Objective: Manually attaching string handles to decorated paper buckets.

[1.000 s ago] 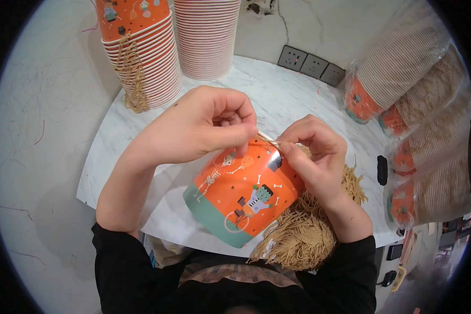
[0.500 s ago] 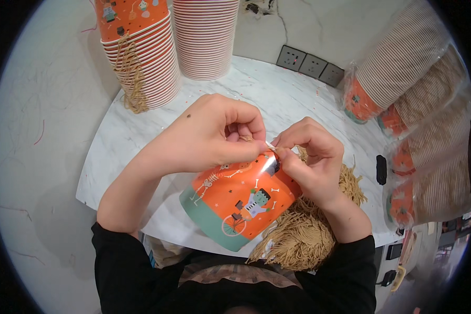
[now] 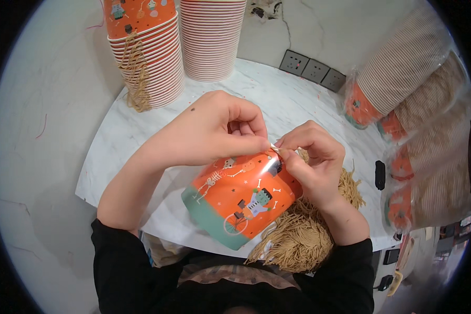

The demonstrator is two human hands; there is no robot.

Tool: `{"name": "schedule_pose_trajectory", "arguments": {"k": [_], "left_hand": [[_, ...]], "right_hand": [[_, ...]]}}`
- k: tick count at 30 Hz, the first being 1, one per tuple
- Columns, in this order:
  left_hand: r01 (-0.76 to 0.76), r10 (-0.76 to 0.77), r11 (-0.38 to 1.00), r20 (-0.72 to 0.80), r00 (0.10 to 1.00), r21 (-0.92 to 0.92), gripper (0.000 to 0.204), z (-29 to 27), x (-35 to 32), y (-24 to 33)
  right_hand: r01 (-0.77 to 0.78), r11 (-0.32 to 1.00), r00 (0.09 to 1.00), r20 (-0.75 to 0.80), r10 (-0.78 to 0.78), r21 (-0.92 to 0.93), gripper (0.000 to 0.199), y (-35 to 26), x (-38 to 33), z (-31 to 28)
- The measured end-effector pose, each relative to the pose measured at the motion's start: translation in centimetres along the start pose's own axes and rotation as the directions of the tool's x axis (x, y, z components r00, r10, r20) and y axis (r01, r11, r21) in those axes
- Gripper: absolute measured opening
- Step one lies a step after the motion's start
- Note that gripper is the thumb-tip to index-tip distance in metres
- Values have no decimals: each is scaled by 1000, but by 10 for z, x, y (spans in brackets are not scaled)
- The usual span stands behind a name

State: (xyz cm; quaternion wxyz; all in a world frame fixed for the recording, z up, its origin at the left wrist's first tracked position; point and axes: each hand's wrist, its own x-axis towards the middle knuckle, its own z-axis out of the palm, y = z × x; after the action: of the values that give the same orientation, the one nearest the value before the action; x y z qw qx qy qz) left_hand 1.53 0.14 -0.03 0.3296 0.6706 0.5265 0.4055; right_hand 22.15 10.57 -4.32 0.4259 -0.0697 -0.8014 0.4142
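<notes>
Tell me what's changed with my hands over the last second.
Your left hand has moved right, closer to the right hand, at the top of the orange cup. Nothing was visibly taken up or let go. The cup stays tilted; the heap of tan strands and stacked cups stay put.

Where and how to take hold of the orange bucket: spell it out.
Probably best around the green bottom band of the orange bucket, coming from the left: it tilts with that end toward the lower left, uncovered, while the left hand and right hand crowd its upper end.
</notes>
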Motion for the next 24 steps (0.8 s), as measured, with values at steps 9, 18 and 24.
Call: {"name": "schedule_pose_trajectory", "arguments": {"k": [9, 18, 24], "left_hand": [[10, -5, 995, 48, 999, -103, 8, -3, -1, -8], [128, -130, 969, 4, 991, -211, 9, 2, -4, 14], [-226, 234, 971, -119, 965, 76, 6, 18, -6, 7]], "right_hand": [[2, 1000, 1000, 5, -2, -17, 7, 3, 0, -1], [-106, 994, 994, 18, 105, 40, 12, 0, 1, 3], [-42, 998, 999, 6, 42, 40, 14, -3, 0, 2]]}}
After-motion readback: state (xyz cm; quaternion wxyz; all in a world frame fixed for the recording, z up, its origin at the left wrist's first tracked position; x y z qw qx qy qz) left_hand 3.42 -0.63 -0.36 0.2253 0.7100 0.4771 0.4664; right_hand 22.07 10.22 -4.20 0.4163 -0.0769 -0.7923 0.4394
